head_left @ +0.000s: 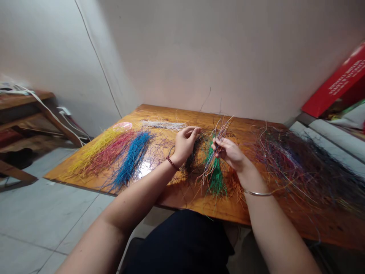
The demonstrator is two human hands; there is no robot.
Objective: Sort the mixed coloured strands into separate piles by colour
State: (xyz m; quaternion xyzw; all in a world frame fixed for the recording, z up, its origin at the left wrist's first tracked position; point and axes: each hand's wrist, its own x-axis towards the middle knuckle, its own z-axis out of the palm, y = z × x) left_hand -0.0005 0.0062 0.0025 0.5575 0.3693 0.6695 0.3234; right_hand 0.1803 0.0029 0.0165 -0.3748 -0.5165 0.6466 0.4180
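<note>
My right hand (228, 151) is closed around a loose bunch of thin mixed-colour wires (209, 167), white, orange and dark, which stick out above and below the fingers. My left hand (186, 141) is a little to its left, thumb and fingertips pinched together. Whatever is in that pinch is too fine to make out; a thin dark strand (205, 98) rises near the fingertips. Beneath my right hand lies a green wire bundle (216, 179), with orange wires (236, 184) beside it. A black wire bundle (191, 158) is partly hidden by my left hand.
On the wooden table (171, 198) lie yellow (98, 148), red (114, 150), blue (132, 158) and white wire bundles (164, 125). A big tangled heap of mixed wires (302, 167) covers the right side. A red box (338, 82) stands beyond it. A wall closes the back.
</note>
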